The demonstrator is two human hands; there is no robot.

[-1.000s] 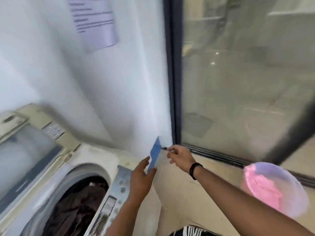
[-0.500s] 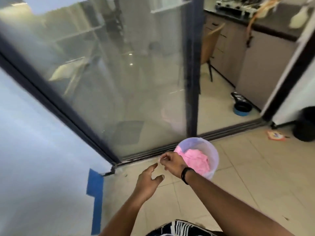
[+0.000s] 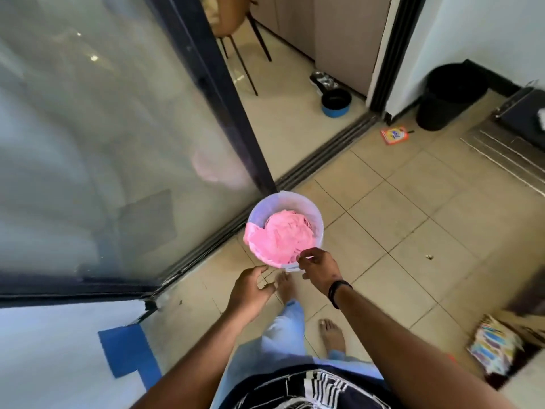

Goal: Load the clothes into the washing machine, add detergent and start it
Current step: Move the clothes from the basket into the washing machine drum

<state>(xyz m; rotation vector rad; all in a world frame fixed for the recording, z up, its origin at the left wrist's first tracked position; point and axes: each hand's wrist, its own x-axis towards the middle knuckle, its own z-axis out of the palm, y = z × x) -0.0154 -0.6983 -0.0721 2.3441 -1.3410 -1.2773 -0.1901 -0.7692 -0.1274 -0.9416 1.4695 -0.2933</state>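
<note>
From the head view, a white bucket (image 3: 317, 215) is seen standing on the tiled floor (image 3: 413, 231) just beside the dark frame of a glass sliding door (image 3: 118, 128). It is filled with pink clothes (image 3: 280, 236) (one fold hangs over the near-left rim). The right hand (image 3: 320, 267) is held at the bucket's near edge, its fingertips pinched together at the cloth; whether fabric is actually gripped cannot be told. The left hand (image 3: 250, 289) is held lower, away from the bucket, fingers loosely curled and holding nothing. An orange detergent packet (image 3: 394, 136) lies well apart, near a black bin (image 3: 451, 95).
</note>
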